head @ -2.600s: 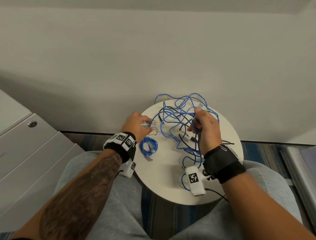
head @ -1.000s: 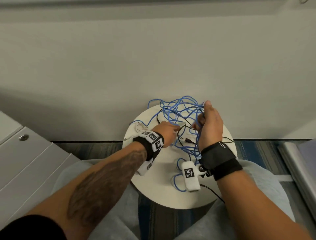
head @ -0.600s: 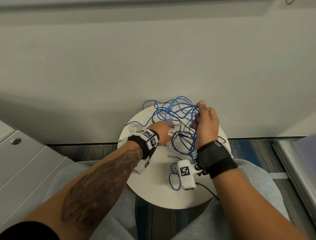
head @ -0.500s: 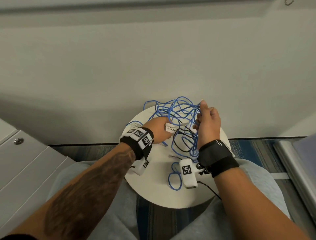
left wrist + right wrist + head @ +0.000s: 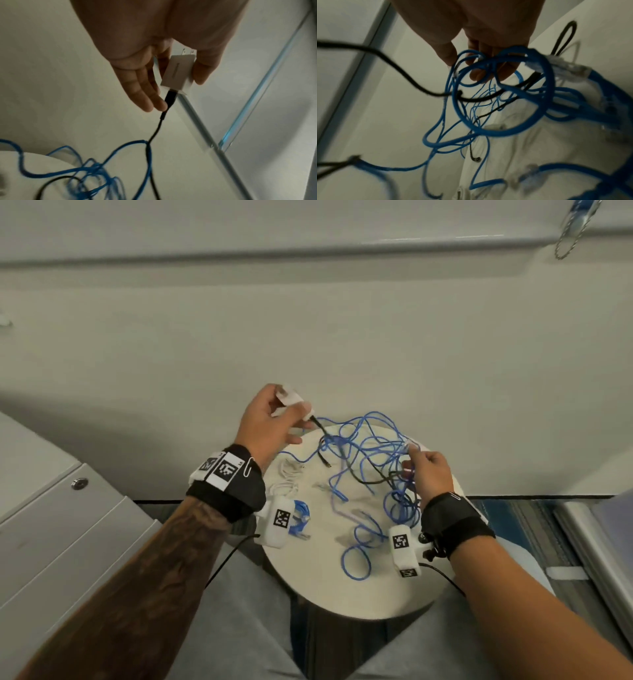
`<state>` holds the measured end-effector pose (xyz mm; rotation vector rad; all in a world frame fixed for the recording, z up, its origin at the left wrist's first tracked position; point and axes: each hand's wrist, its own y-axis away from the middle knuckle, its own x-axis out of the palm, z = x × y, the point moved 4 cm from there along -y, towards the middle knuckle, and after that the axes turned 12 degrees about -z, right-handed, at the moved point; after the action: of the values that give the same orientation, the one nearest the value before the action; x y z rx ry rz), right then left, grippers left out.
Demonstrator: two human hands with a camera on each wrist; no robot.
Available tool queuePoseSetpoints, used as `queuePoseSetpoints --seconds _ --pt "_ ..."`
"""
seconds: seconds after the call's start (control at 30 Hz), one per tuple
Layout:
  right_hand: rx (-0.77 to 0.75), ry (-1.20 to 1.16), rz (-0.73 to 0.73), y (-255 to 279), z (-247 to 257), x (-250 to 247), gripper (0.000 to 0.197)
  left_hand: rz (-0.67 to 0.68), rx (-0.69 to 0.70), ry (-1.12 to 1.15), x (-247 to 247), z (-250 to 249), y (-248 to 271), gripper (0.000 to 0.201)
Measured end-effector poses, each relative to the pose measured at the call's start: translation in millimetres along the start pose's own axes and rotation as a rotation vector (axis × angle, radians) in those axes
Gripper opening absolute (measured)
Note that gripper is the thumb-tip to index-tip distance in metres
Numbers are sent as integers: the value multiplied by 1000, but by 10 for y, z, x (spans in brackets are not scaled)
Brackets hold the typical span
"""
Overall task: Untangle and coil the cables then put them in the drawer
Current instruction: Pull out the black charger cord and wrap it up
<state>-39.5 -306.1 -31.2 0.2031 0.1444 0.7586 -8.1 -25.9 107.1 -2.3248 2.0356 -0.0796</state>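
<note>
A tangle of blue network cable (image 5: 368,446) lies on the round white table (image 5: 325,590), with a black cable (image 5: 356,474) threaded through it. My left hand (image 5: 296,412) is raised over the table's far left edge. It pinches a white plug adapter (image 5: 178,71) between thumb and fingers. The black cable (image 5: 154,135) hangs from the adapter down into the blue loops. My right hand (image 5: 411,462) grips several blue strands (image 5: 505,129) at the tangle's right side. A small coiled blue cable (image 5: 300,517) and a white cable (image 5: 287,477) lie at the table's left.
A grey drawer cabinet (image 5: 68,535) with a round lock (image 5: 79,483) stands to my left, its drawers closed. A pale wall runs right behind the table. My knees sit under the table's near edge, with striped carpet (image 5: 513,515) to the right.
My left hand took the white adapter out of the tangle and lifted it up and left, drawing the black cable out after it. My right hand kept hold of the blue strands.
</note>
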Motion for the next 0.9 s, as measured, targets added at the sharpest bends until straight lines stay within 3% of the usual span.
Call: queuePoseSetpoints --seconds 0.17,0.23,0.33,0.4,0.5,0.57,0.67,0.77,0.9 --pt "1 334 144 -61 9 46 41 -13 70 50 -3 -309 -104 20" --pt "-141 407 93 -18 209 27 28 58 87 2 57 -405 -107 20" --pt "-419 209 47 254 699 40 20 182 118 -75 186 -541 -70 20" --pt "-578 147 206 546 1015 140 26 241 145 -123 275 -619 -48 22" --pt "-682 181 511 960 1348 350 42 299 220 -199 422 -725 5 28" --pt "-674 149 611 1098 1498 448 39 326 278 -158 507 -792 60 27" --pt "-594 78 545 1074 1669 452 23 304 340 -138 521 -720 60 42" --pt "-465 -41 498 990 1798 344 20 309 239 -279 410 -266 -15 67" --pt "-377 -185 520 992 2013 201 14 496 145 -518 409 506 144 46"
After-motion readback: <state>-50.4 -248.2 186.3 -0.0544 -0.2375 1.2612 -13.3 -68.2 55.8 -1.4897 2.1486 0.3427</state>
